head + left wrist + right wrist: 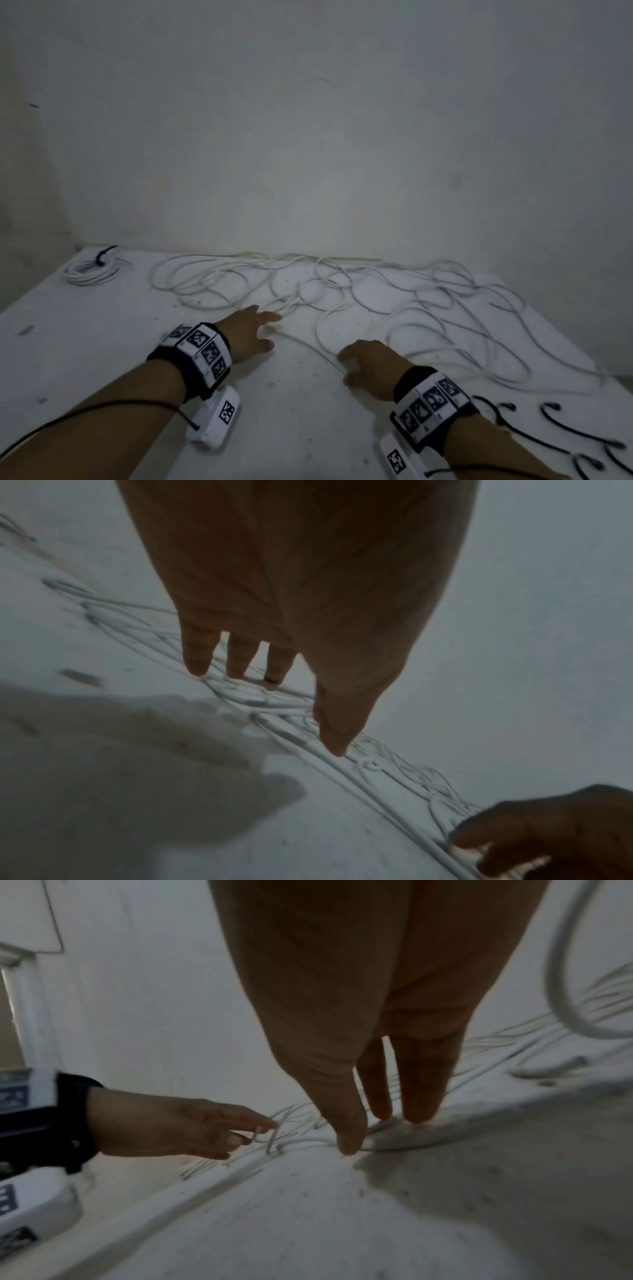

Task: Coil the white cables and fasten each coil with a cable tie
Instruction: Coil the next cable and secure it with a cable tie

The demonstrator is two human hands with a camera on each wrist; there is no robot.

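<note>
Loose white cables (376, 301) lie tangled across the back and right of the white table (291, 411). One strand (308, 346) runs between my two hands. My left hand (270, 330) reaches forward with straight, spread fingers, their tips on the cable strands (274, 699). The right hand (344, 368) is curled down over the near end of that strand and pinches it between thumb and fingers (479, 850). A finished coil (90, 269) bound with a black tie lies at the back left corner. Several black cable ties (565, 428) lie at the near right.
A plain wall (308, 137) rises directly behind the table. The table's right edge (609, 373) is close to the outer cable loops. A large cable loop (561, 988) arcs close by my right wrist. Bare tabletop (85, 342) lies to the left of my left arm.
</note>
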